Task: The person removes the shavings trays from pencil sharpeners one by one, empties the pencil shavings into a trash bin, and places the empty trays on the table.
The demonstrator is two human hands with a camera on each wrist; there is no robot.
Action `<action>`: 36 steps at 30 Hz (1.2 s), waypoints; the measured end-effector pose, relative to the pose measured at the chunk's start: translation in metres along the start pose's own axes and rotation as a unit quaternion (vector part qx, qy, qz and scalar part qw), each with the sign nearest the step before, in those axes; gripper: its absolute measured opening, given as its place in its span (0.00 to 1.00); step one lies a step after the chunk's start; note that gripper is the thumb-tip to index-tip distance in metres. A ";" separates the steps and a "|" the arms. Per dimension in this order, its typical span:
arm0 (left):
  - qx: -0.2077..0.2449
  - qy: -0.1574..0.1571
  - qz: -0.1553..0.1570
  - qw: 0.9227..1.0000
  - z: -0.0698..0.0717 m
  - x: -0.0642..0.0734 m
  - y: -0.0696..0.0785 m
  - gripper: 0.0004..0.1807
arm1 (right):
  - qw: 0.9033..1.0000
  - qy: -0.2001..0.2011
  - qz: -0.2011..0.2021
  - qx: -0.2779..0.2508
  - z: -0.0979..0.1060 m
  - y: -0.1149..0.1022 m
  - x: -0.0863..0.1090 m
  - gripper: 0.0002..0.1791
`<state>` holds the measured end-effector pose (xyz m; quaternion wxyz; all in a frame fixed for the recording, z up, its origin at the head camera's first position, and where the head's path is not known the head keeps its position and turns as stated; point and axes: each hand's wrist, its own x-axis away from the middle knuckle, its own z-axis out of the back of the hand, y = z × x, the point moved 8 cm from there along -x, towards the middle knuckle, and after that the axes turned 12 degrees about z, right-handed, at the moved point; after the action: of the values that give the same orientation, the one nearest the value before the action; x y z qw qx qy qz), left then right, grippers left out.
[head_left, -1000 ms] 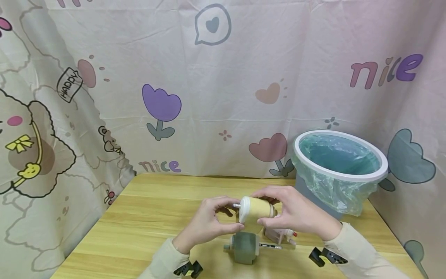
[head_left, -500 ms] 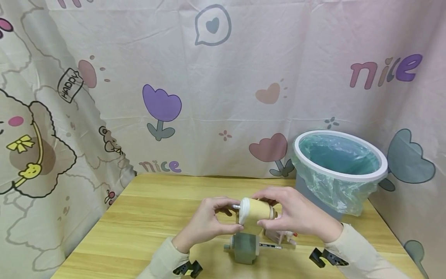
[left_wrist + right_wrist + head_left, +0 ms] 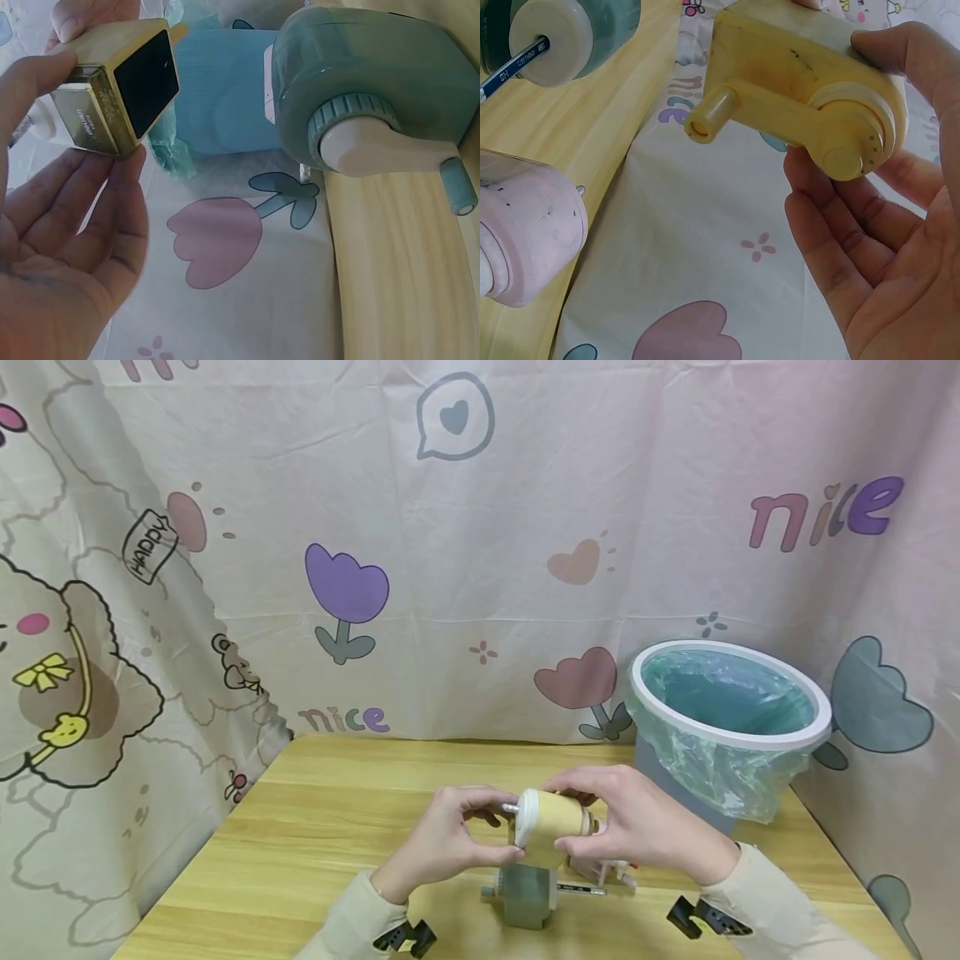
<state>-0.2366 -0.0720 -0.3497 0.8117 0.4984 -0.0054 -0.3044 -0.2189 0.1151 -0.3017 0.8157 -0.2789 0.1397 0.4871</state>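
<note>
A yellow crank pencil sharpener [image 3: 555,818] is held in the air between my two hands. My left hand [image 3: 453,831] pinches its front end, beside a white faceplate with a silver tip jutting out. In the left wrist view, its underside shows a black base pad [image 3: 148,84] in a gold frame. My right hand [image 3: 633,818] grips the rear of the body; the yellow crank handle [image 3: 772,116] shows in the right wrist view. Below stands a green sharpener [image 3: 525,897] with a dark pencil [image 3: 581,888] sticking out of it.
A pink sharpener [image 3: 532,225] stands on the wooden table [image 3: 337,827], partly hidden behind my right hand in the head view. A blue bin [image 3: 671,781] with a green plastic liner [image 3: 750,785] stands at the back right. Printed cloth [image 3: 480,543] hangs behind the table.
The yellow sharpener and both hands sit very slightly lower in the head view, which has itself shifted a little. Both hands keep the same hold.
</note>
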 end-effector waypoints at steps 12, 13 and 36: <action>0.068 -0.037 0.021 0.997 -0.001 -0.003 -0.006 0.23 | 1.000 0.006 0.008 0.014 0.003 -0.006 0.001 0.25; 0.071 -0.039 0.023 0.996 -0.001 -0.003 -0.007 0.23 | 1.000 0.007 0.011 0.018 0.004 -0.007 0.001 0.25; 0.050 -0.048 -0.010 0.998 -0.007 -0.002 -0.007 0.21 | 1.000 0.016 0.021 0.007 0.001 -0.007 0.004 0.24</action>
<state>-0.2394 -0.0674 -0.3585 0.7812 0.5233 -0.0545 -0.3359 -0.2104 0.1155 -0.3009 0.8050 -0.2775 0.1621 0.4987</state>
